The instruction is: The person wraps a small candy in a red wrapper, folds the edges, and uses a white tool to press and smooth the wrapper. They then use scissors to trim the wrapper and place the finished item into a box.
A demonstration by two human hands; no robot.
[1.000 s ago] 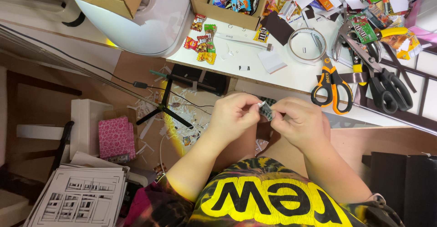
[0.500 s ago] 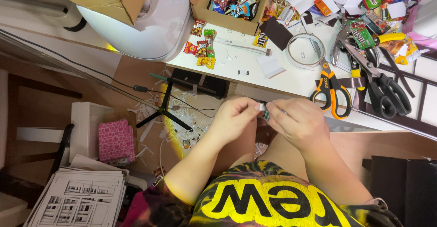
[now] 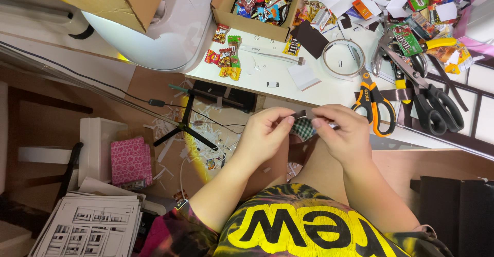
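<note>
Both the left hand (image 3: 263, 133) and right hand (image 3: 342, 133) pinch a small dark strip (image 3: 303, 114), mostly hidden by fingertips. Behind lies a cluttered white desk (image 3: 278, 76); paper scraps litter the floor (image 3: 206, 143).

A small dark strip (image 3: 302, 114) shows between the fingertips, with a green-and-white checked scrap (image 3: 304, 129) just below it, above a black shirt (image 3: 303, 226) printed in bold yellow lettering over a tie-dye swirl. On the white table (image 3: 278, 74) at far right lie scissors with orange-and-black handles (image 3: 374, 107), a black-handled pair (image 3: 437, 107), and a brown cardboard box (image 3: 254, 4) heaped with red, yellow, green and blue candy wrappers. At near left, a pink patterned pouch (image 3: 131, 160) sits beside white cut-out sheets (image 3: 90, 228) on the brown floor (image 3: 149, 84), strewn with white paper shreds.
</note>
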